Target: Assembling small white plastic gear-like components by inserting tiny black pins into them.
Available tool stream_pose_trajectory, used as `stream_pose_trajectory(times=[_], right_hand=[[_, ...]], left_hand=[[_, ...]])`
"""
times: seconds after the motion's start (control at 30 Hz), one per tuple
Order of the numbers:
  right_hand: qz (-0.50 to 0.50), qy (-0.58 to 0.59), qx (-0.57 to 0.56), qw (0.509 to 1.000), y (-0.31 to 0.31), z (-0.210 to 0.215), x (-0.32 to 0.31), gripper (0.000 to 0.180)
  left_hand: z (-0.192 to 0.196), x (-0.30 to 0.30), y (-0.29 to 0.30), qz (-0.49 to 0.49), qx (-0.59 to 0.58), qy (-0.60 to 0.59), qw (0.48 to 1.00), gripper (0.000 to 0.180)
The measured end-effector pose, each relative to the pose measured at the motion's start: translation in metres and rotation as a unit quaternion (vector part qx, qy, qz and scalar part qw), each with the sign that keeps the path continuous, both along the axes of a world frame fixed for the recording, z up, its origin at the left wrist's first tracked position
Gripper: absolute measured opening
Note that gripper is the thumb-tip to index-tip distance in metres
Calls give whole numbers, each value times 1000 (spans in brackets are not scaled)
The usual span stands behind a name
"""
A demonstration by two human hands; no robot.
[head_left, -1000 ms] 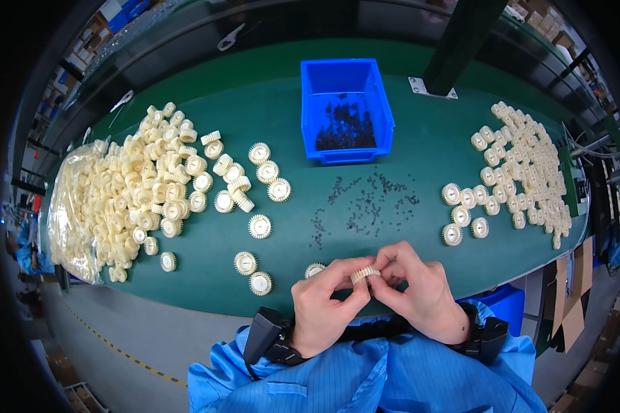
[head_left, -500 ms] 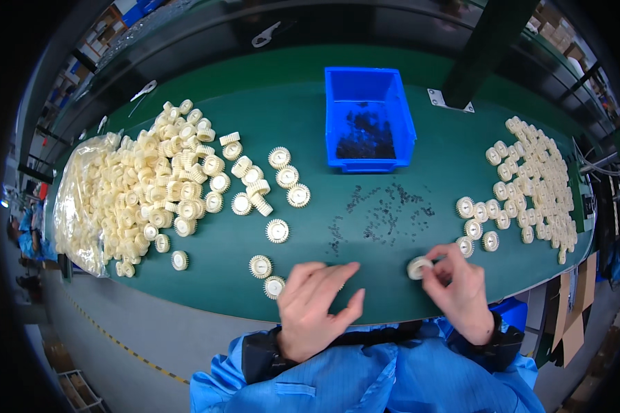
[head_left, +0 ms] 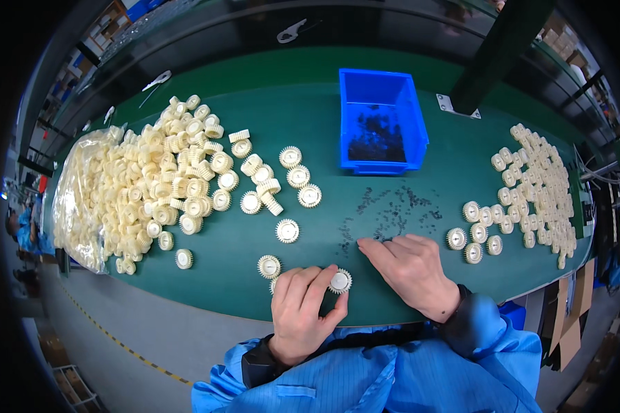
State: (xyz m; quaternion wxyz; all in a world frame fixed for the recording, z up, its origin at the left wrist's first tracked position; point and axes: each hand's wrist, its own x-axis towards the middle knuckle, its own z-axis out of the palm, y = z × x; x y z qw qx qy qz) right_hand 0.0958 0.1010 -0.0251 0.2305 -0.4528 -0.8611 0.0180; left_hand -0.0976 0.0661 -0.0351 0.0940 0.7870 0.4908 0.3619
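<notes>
Gear (head_left: pixel 340 281) clamped in fingers of your left hand (head_left: pixel 300 306), two o'clock! Black pieces (head_left: pixel 412 196) sit eleven o'clock from your right hand (head_left: pixel 417 272); its fingers' hold, can't tell.

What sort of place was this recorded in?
Probably a factory assembly workshop: a green workbench bears a big heap of cream gears, a blue bin holds small black parts, and yellow-black tape marks the floor.

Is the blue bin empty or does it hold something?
Partly filled: small black pieces lie inside the blue bin, mostly toward its near end, with bare blue showing behind.
</notes>
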Motion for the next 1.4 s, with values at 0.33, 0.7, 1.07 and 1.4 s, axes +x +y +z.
stream_pose_trajectory(times=[0.33,0.7,1.07,1.4], right_hand=[[22,-137,56,989,8,5,-15,20],[-25,266,-171,948,-22,16,-1,16],[-32,328,-266,906,-28,17,2,14],[-54,380,-412,827,-21,23,12,9]], left_hand=[[15,2,-2,-36,-246,-323,913,41],[5,11,-2,-153,-412,-572,692,41],[8,19,1,-145,-429,-563,691,38],[5,18,1,-166,-434,-574,675,38]])
